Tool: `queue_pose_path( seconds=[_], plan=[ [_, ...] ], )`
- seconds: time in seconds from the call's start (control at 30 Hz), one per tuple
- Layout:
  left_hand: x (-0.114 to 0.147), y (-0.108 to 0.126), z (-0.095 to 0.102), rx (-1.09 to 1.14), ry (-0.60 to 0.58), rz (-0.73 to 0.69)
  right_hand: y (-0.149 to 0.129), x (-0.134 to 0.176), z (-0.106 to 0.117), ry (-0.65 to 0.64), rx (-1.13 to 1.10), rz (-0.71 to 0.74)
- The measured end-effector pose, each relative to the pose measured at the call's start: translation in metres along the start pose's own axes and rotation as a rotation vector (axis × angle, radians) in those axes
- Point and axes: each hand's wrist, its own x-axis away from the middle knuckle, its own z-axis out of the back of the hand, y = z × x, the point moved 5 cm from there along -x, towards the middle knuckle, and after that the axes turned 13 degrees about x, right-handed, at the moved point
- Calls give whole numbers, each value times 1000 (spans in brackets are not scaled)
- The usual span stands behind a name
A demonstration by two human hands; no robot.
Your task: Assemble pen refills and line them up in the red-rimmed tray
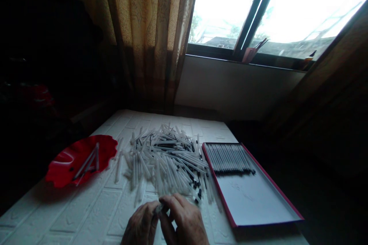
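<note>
At the near edge of the table, my left hand (142, 222) and my right hand (184, 218) meet, fingers closed. Between their fingertips is a small greyish, see-through pen part (160, 209); the fingers hide most of it. Just beyond lies a loose heap of clear pen barrels (166, 172), with dark refills mixed in. Small black pen caps (197, 183) are scattered at the heap's right side. To the right, a shallow red-edged box lid (258, 203) holds a neat row of pens (230, 157), their black ends toward me.
On the left of the white brick-patterned table (83, 210) stands a red wavy-rimmed dish (61, 164) with a few pen pieces in it. Behind the table hang patterned curtains (146, 26) beside a bright window (224, 7). A pink holder (249, 54) stands on the sill.
</note>
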Motion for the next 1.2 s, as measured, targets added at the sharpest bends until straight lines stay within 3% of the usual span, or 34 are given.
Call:
queue_pose_path(
  seconds=[0.2,0.37,0.53,0.77,0.9,1.03,1.2],
  plan=[
    [8,-7,-5,-24,-49,43,5,2,2,-41,-43,-39],
    [13,-9,-9,-5,-65,41,12,8,0,-109,-103,24],
    [14,-12,-9,84,-84,129,31,22,-2,-25,-142,-85],
    [17,-16,-11,115,-158,147,90,61,5,-183,122,-251],
    [11,-10,-15,118,-184,62,119,75,16,-252,281,-342],
    [7,-6,-18,73,-186,-15,132,66,22,-279,397,-410],
    [6,-4,-18,17,-208,-35,130,46,17,-331,477,-384]
  ],
)
